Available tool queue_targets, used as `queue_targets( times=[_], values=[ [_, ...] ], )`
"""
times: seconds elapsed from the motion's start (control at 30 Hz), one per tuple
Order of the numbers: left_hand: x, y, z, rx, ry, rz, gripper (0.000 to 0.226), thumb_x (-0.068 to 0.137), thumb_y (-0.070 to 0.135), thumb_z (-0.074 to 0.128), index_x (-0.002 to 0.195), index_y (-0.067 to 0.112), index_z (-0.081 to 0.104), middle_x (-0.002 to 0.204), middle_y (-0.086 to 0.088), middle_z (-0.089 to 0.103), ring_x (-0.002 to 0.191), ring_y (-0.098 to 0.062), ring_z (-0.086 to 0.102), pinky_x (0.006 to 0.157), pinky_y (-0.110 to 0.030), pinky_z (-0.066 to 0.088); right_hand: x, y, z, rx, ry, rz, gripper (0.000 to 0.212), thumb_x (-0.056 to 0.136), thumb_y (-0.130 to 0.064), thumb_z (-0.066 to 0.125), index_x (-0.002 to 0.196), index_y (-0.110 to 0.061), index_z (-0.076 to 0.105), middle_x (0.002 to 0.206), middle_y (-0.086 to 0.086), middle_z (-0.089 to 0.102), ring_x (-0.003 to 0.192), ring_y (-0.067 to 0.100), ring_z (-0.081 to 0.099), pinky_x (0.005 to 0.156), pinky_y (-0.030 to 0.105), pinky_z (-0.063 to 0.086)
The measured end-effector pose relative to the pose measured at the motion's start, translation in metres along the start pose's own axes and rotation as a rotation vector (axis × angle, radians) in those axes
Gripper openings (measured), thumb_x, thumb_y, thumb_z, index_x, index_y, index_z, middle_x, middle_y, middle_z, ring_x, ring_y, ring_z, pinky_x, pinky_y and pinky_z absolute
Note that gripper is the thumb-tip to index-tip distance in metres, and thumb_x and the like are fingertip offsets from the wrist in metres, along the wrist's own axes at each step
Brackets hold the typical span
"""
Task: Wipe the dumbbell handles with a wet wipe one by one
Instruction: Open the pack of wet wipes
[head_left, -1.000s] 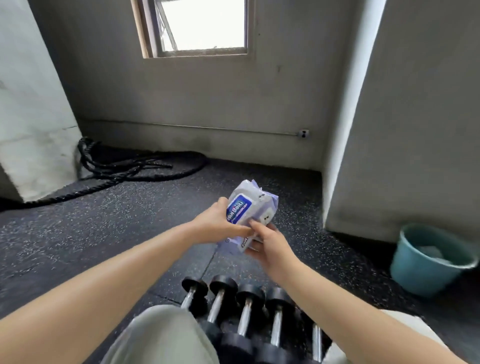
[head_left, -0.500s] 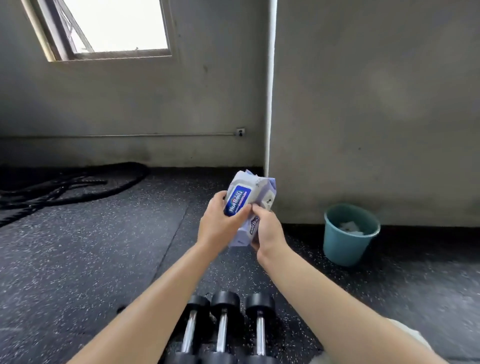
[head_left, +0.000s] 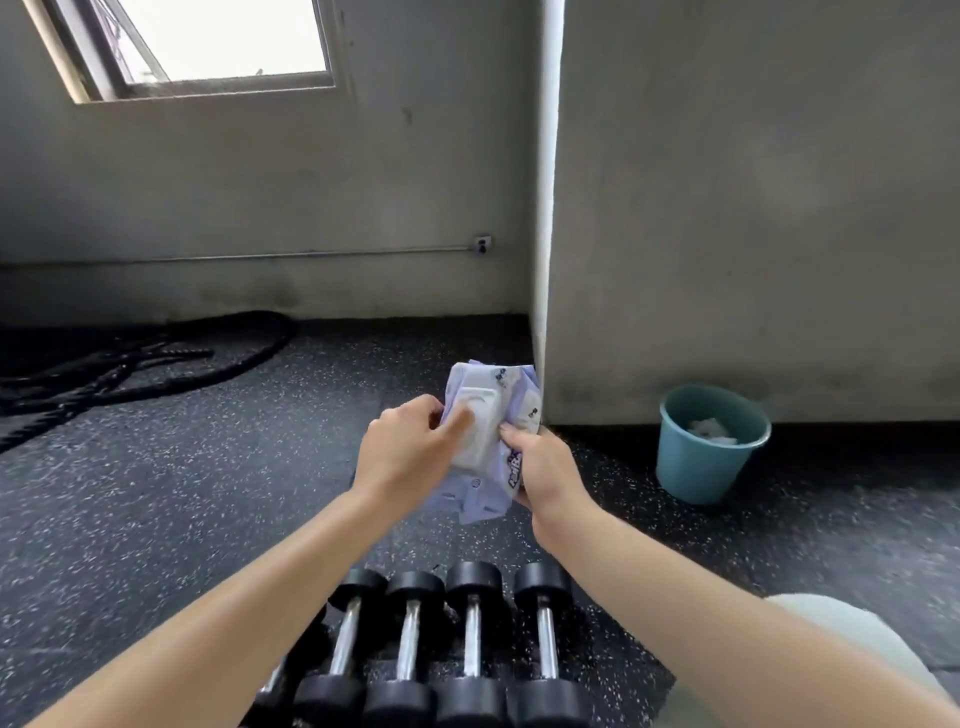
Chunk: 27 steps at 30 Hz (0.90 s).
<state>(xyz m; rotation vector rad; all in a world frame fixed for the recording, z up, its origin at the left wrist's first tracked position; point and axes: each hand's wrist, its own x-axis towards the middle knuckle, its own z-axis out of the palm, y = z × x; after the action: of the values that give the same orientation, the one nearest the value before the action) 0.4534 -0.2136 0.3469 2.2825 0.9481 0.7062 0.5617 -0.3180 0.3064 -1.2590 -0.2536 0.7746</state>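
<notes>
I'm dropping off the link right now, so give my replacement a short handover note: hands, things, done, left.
Left hand holds the wet wipe pack, thumb on its white lid, which looks closed. Right hand grips the pack's right edge.
Dumbbells lie in a row on the floor below; teal bucket stands to the right.
Done: pack in hand; no wipe out.
Left: open lid, pull a wipe, wipe each handle in turn.

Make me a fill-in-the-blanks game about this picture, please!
The left hand thumbs the white ____ of the wipes pack, which the right hand grips too.
The dumbbells lie on the ____.
The teal bucket stands on the person's ____ side.
Missing: lid, floor, right.
</notes>
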Motion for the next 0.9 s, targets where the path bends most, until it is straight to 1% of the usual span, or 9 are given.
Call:
queue_targets(
  times=[0.1, 0.23, 0.3, 0.37, 0.5, 0.57, 0.67, 0.73, 0.9],
  values=[
    [0.010, -0.005, -0.002, -0.290, -0.105, -0.107, 0.038, 0.082, 0.044, 0.047, 0.055, 0.017, 0.049, 0.050, 0.008, 0.057, 0.055, -0.022, 0.055, 0.059, -0.044, 0.047, -0.004, 0.001, -0.015, 0.054, 0.021, 0.047, 0.027, 0.100, -0.020, 0.050, 0.116, -0.018, 0.072, 0.108, 0.004, 0.076, 0.107, 0.029, 0.070, 0.102, 0.048, 0.051],
    [0.004, -0.007, -0.001, -0.531, -0.378, -0.157, 0.029, 0.088, 0.041, 0.066, 0.107, 0.020, 0.071, 0.099, -0.006, 0.079, 0.084, -0.032, 0.073, 0.080, -0.050, 0.057, -0.018, 0.002, -0.034, 0.134, -0.026, 0.023, 0.029, 0.102, -0.021, 0.049, 0.123, -0.016, 0.068, 0.119, 0.007, 0.073, 0.113, 0.031, 0.068, 0.108, 0.053, 0.045],
    [-0.010, -0.005, 0.004, -0.682, -0.491, -0.244, 0.027, 0.098, 0.041, 0.064, 0.117, 0.022, 0.069, 0.105, -0.007, 0.079, 0.083, -0.024, 0.074, 0.077, -0.041, 0.058, -0.026, 0.000, -0.039, 0.162, -0.064, 0.010, 0.031, 0.103, -0.022, 0.047, 0.127, -0.014, 0.066, 0.122, 0.009, 0.071, 0.115, 0.032, 0.067, 0.107, 0.052, 0.046],
    [-0.024, -0.002, 0.009, -0.889, -0.596, -0.397, 0.032, 0.101, 0.044, 0.060, 0.123, 0.022, 0.069, 0.111, -0.010, 0.078, 0.091, -0.027, 0.076, 0.083, -0.046, 0.062, -0.035, -0.001, -0.040, 0.124, -0.121, -0.001, 0.032, 0.104, -0.027, 0.046, 0.127, -0.016, 0.066, 0.122, 0.008, 0.072, 0.114, 0.030, 0.067, 0.103, 0.049, 0.049],
    [-0.029, 0.003, 0.022, -1.101, -0.481, -0.570, 0.029, 0.102, 0.031, 0.060, 0.124, 0.014, 0.069, 0.107, -0.015, 0.078, 0.082, -0.032, 0.075, 0.068, -0.044, 0.063, -0.028, -0.003, -0.038, -0.408, 0.120, -0.175, 0.024, 0.100, -0.037, 0.056, 0.108, -0.018, 0.067, 0.106, -0.001, 0.072, 0.099, 0.021, 0.068, 0.081, 0.032, 0.051],
    [-0.026, -0.001, 0.035, -1.126, -0.423, -0.595, 0.031, 0.104, 0.034, 0.058, 0.125, 0.015, 0.070, 0.108, -0.014, 0.078, 0.087, -0.034, 0.075, 0.074, -0.044, 0.061, -0.018, -0.006, -0.043, -0.750, 0.294, -0.455, 0.015, 0.094, -0.032, 0.064, 0.106, -0.022, 0.060, 0.107, -0.005, 0.059, 0.095, 0.012, 0.061, 0.078, 0.025, 0.047],
    [-0.026, -0.003, 0.047, -1.172, -0.384, -0.611, 0.034, 0.107, 0.038, 0.051, 0.123, 0.016, 0.071, 0.111, -0.013, 0.078, 0.089, -0.031, 0.076, 0.069, -0.041, 0.062, -0.016, -0.018, -0.048, -0.988, 0.267, -0.888, 0.013, 0.088, -0.028, 0.071, 0.101, -0.026, 0.069, 0.100, -0.009, 0.051, 0.091, 0.005, 0.055, 0.077, 0.018, 0.046],
    [-0.026, -0.001, 0.052, -1.201, -0.391, -0.616, 0.038, 0.107, 0.040, 0.049, 0.124, 0.014, 0.072, 0.115, -0.015, 0.077, 0.098, -0.035, 0.076, 0.070, -0.045, 0.062, -0.016, -0.020, -0.053, -1.102, 0.179, -0.930, 0.009, 0.087, -0.033, 0.073, 0.093, -0.026, 0.074, 0.092, -0.011, 0.049, 0.084, 0.005, 0.052, 0.070, 0.016, 0.042],
    [-0.028, -0.005, 0.073, -1.221, -0.360, -0.584, 0.039, 0.104, 0.043, 0.056, 0.115, 0.014, 0.079, 0.121, -0.018, 0.074, 0.116, -0.043, 0.068, 0.108, -0.063, 0.047, -0.010, -0.016, -0.063, -1.242, 0.149, -0.822, 0.012, 0.086, -0.041, 0.073, 0.088, -0.031, 0.077, 0.085, -0.012, 0.049, 0.072, 0.003, 0.047, 0.061, 0.016, 0.033]
  ],
)
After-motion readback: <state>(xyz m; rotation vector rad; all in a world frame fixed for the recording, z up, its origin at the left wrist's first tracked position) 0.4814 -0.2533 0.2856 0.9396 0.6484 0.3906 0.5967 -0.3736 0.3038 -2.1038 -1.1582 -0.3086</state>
